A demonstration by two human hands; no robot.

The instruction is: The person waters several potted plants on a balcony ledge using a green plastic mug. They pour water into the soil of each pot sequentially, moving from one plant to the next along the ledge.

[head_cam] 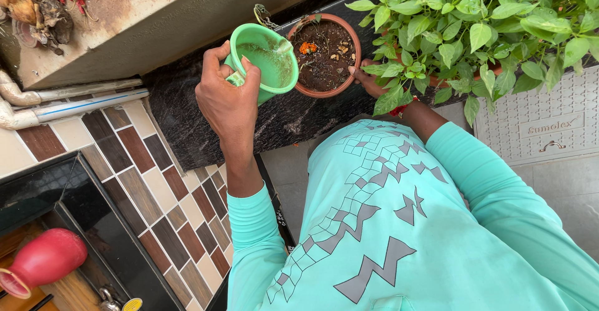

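My left hand grips a green plastic mug by its handle. The mug is tipped toward a small terracotta pot, its lip over the pot's rim, and there is water inside it. The pot holds dark soil with an orange flower scrap on top. It stands on a dark stone ledge. My right hand rests against the pot's right rim, partly hidden by leaves. A red thread circles that wrist.
A leafy green plant spreads over the ledge at the right. Below it lies a white embossed cover plate. Brown tiled wall, white pipes and a red vessel are at the left.
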